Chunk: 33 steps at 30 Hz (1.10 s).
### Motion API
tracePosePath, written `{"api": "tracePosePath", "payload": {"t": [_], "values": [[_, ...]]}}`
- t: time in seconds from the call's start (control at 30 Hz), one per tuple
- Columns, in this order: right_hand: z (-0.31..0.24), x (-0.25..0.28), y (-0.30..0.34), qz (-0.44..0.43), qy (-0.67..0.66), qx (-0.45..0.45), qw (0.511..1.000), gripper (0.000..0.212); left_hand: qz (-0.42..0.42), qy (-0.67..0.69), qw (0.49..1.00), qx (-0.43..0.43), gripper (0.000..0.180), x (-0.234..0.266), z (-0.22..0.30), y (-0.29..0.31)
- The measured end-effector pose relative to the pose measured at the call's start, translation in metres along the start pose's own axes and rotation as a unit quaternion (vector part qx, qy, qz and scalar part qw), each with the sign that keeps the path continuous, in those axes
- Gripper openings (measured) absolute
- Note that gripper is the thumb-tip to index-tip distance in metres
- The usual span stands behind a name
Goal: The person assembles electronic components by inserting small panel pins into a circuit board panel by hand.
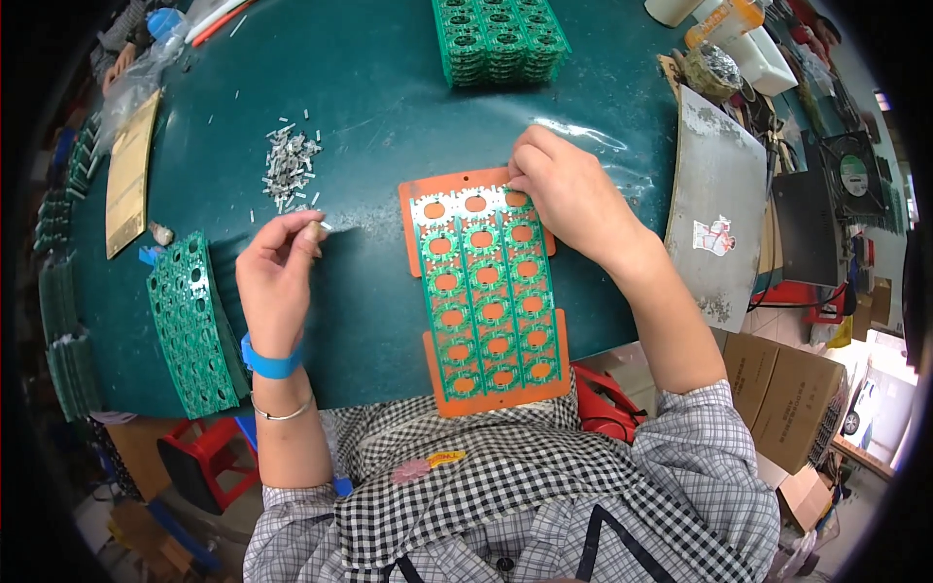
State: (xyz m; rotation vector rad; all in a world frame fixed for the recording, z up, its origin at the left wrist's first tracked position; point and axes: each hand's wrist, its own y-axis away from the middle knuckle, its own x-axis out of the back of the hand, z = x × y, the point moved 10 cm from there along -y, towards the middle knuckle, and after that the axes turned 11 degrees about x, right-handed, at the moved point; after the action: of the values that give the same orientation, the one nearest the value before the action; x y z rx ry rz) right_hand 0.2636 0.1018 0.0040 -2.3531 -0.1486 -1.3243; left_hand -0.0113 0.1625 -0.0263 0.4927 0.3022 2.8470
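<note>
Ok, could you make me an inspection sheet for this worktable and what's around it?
Surface: dark green tabletop, scuffed and shiny in patches.
Job's things: green board panel on an orange plate; heap of small pieces to its left; board stack beyond.
Clutter: gold-coloured plate at left; grey sheet with a sticker at right.
Fingers: left fingers pinch a pale piece; right fingers at the panel's far right corner, anything held hidden.
Cables: dark cable at right.
Surroundings: cardboard box, red stool, another person's hand.
</note>
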Motion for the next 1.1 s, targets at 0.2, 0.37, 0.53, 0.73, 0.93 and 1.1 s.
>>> {"api": "tracePosePath", "payload": {"t": [0.2,0.37,0.53,0.73,0.93,1.1], "values": [[0.004,0.005,0.0,-0.006,-0.029,-0.003,1.0,0.006,-0.076,0.159,0.984,0.004,0.025,-0.039,0.02,0.026],[-0.027,0.025,0.002,0.047,-0.036,0.008,0.998,0.011,-0.092,0.202,0.975,-0.013,0.037,-0.057,0.036,0.043],[-0.077,0.013,0.0,0.113,-0.247,0.008,0.962,0.015,-0.08,0.114,0.988,-0.065,0.036,-0.075,0.054,0.06],[-0.071,0.016,0.014,0.146,-0.289,0.024,0.946,0.007,-0.045,0.026,0.982,-0.181,0.032,-0.085,0.071,0.076],[0.002,0.013,0.033,0.035,-0.19,-0.038,0.98,0.009,-0.114,0.196,0.974,-0.021,0.029,-0.072,0.037,0.059],[-0.001,0.014,0.035,0.04,-0.115,0.008,0.992,0.011,-0.103,0.184,0.977,-0.024,0.024,-0.062,0.028,0.057]]}}
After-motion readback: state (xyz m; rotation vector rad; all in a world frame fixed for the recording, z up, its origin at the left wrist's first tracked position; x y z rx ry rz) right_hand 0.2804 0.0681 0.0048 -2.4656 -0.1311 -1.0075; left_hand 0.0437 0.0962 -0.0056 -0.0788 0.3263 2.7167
